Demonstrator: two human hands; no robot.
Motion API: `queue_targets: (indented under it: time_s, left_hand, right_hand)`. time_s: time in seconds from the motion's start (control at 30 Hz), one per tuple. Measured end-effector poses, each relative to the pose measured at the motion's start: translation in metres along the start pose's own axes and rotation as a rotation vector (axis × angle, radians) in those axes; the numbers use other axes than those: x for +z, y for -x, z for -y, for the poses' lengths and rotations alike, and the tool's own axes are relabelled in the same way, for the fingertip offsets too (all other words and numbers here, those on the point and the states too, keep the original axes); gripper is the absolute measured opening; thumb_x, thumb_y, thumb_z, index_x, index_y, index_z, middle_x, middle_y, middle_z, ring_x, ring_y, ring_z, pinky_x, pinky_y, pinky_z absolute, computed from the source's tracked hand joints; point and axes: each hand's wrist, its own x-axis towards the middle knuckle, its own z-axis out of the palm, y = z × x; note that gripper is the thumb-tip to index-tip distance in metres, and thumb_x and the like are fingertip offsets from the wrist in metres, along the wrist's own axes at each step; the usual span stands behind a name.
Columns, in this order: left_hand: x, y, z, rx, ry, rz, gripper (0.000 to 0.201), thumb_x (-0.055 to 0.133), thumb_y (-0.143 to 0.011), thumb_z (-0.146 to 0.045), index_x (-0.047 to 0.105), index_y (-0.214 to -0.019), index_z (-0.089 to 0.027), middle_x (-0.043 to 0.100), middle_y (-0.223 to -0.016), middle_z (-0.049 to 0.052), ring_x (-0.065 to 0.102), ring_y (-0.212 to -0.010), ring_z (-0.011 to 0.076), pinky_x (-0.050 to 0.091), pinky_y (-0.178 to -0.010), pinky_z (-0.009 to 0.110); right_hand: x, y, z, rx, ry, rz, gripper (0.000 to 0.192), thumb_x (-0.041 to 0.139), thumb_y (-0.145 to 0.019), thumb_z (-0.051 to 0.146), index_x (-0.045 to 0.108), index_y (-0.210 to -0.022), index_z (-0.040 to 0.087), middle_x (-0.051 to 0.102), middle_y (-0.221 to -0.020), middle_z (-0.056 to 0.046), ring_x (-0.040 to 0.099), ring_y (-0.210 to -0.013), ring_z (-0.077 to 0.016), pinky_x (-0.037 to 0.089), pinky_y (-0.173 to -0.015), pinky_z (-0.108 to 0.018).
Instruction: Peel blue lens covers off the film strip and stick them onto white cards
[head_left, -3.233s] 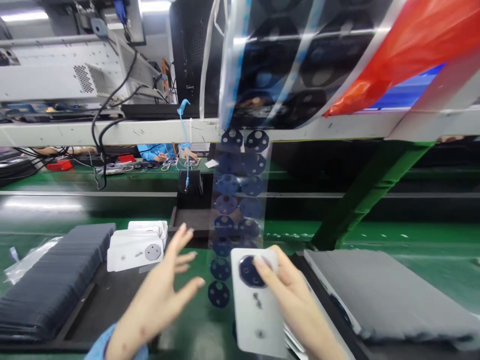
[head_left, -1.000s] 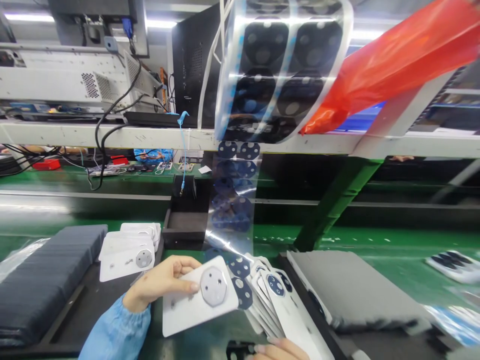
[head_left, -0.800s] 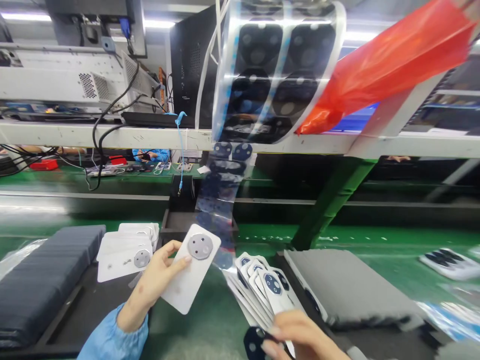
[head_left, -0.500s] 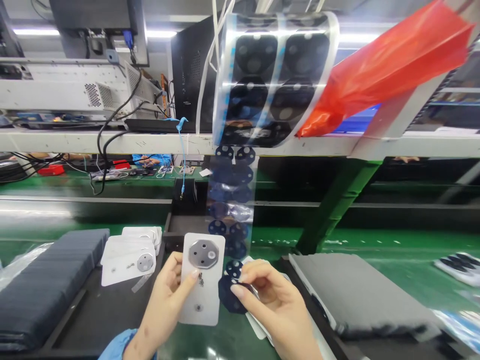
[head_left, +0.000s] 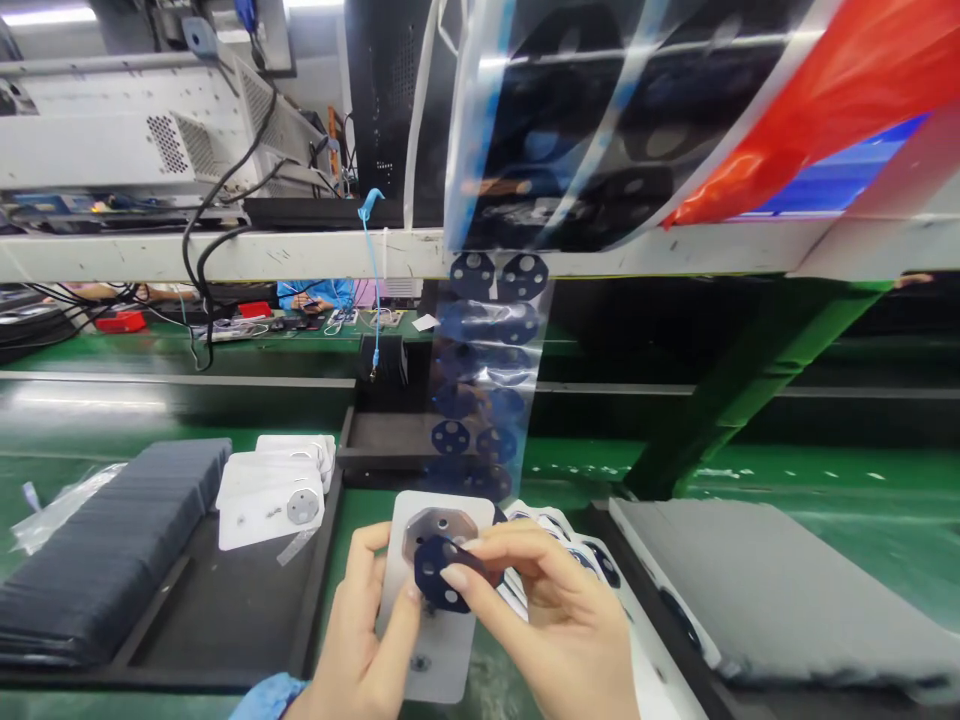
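My left hand grips a white rounded card-like plate by its left side, thumb on its face. Near the plate's top is a silvery octagonal plate with small holes. Between thumb and fingertips, my right hand pinches a dark octagonal sticker with round holes. The sticker overlaps the lower part of the octagon; whether it touches is unclear. Behind the hands hangs a clear strip of similar dark stickers. Several white plates with dark octagons lie partly hidden behind my right hand.
A large sticker roll sits above the white rail, beside a red plastic bag. Several white plates overlap on a black tray at left. A grey covered stack and green post stand right.
My right hand has brought the sticker left, from beside the plate to in front of its octagon. The plate has shifted right and slightly down; the view is closer to the roll.
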Motion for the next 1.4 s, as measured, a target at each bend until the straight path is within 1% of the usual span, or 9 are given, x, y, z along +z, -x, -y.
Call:
queue_targets:
  time_s: [0.13,0.5,0.63,0.77,0.87,1.1,1.17,1.3,1.4]
  left_hand:
    - [0.005,0.006,0.005,0.028,-0.068,-0.052,0.042,0.047,-0.102,-0.052,0.060,-0.127,-0.022,0.076,-0.119,0.011,0.071,-0.098,0.0238,0.051,-0.088,0.031]
    - [0.013,0.013,0.005,-0.035,-0.039,-0.059,0.042,0.046,-0.103,-0.052,0.054,-0.132,-0.024,0.070,-0.131,0.011,0.063,-0.122,0.0268,0.047,-0.100,0.033]
    - [0.015,0.013,0.001,-0.009,0.037,-0.067,0.038,0.048,-0.102,-0.047,0.057,-0.129,-0.022,0.072,-0.127,0.012,0.068,-0.115,0.0260,0.050,-0.097,0.032]
    - [0.014,0.011,-0.002,0.025,0.051,-0.026,0.031,0.046,-0.104,-0.039,0.054,-0.128,-0.022,0.077,-0.112,0.009,0.074,-0.092,0.0224,0.053,-0.082,0.030]
    - [0.012,0.011,-0.003,0.030,0.049,0.010,0.029,0.043,-0.104,-0.037,0.052,-0.128,-0.023,0.078,-0.101,0.006,0.072,-0.073,0.0186,0.053,-0.072,0.028]
    - [0.011,0.013,-0.004,-0.011,0.012,-0.025,0.035,0.046,-0.103,-0.042,0.055,-0.129,-0.022,0.075,-0.084,0.004,0.065,-0.060,0.0188,0.051,-0.064,0.029]
    - [0.011,0.013,-0.004,-0.009,0.002,-0.024,0.035,0.047,-0.102,-0.042,0.055,-0.129,-0.022,0.076,-0.087,0.004,0.067,-0.063,0.0190,0.052,-0.066,0.029]
    - [0.011,0.013,-0.004,0.009,-0.014,-0.015,0.032,0.045,-0.103,-0.040,0.053,-0.129,-0.023,0.079,-0.104,0.008,0.073,-0.075,0.0201,0.054,-0.073,0.029]
    - [0.011,0.013,-0.005,0.003,-0.044,-0.009,0.031,0.043,-0.104,-0.037,0.049,-0.132,-0.024,0.079,-0.111,0.008,0.074,-0.076,0.0199,0.054,-0.074,0.029]
  right_hand:
    - [0.004,0.002,-0.001,0.016,0.007,-0.036,0.015,0.083,-0.079,0.016,0.074,-0.085,0.027,0.071,-0.077,0.002,0.064,-0.062,-0.0119,0.056,-0.056,-0.018]
    - [0.007,0.003,0.000,-0.069,0.069,-0.094,0.017,0.080,-0.081,0.012,0.072,-0.088,0.025,0.067,-0.074,0.002,0.062,-0.061,-0.0123,0.055,-0.054,-0.021]
    - [0.008,0.005,-0.002,-0.074,0.085,-0.102,0.015,0.080,-0.082,0.013,0.072,-0.088,0.024,0.065,-0.072,0.001,0.062,-0.060,-0.0133,0.055,-0.052,-0.023]
    - [0.008,0.007,-0.002,-0.056,0.078,-0.093,0.019,0.079,-0.081,0.011,0.072,-0.090,0.026,0.065,-0.074,0.003,0.061,-0.063,-0.0123,0.055,-0.057,-0.022]
    - [0.008,0.008,-0.001,-0.065,0.073,-0.093,0.021,0.079,-0.081,0.010,0.072,-0.091,0.027,0.065,-0.074,0.004,0.060,-0.064,-0.0118,0.054,-0.058,-0.021]
    - [0.011,0.009,-0.001,-0.078,0.080,-0.122,0.022,0.078,-0.081,0.008,0.072,-0.091,0.027,0.065,-0.074,0.004,0.059,-0.065,-0.0121,0.053,-0.059,-0.022]
    - [0.012,0.010,-0.002,-0.098,0.090,-0.124,0.023,0.078,-0.081,0.008,0.072,-0.092,0.027,0.066,-0.075,0.004,0.060,-0.066,-0.0126,0.053,-0.059,-0.022]
    - [0.012,0.011,-0.006,-0.117,0.101,-0.117,0.024,0.077,-0.083,0.007,0.071,-0.095,0.027,0.066,-0.077,0.003,0.061,-0.068,-0.0130,0.054,-0.061,-0.023]
    - [0.012,0.012,-0.006,-0.128,0.115,-0.115,0.024,0.076,-0.084,0.007,0.071,-0.096,0.026,0.066,-0.078,0.003,0.061,-0.069,-0.0127,0.054,-0.062,-0.023]
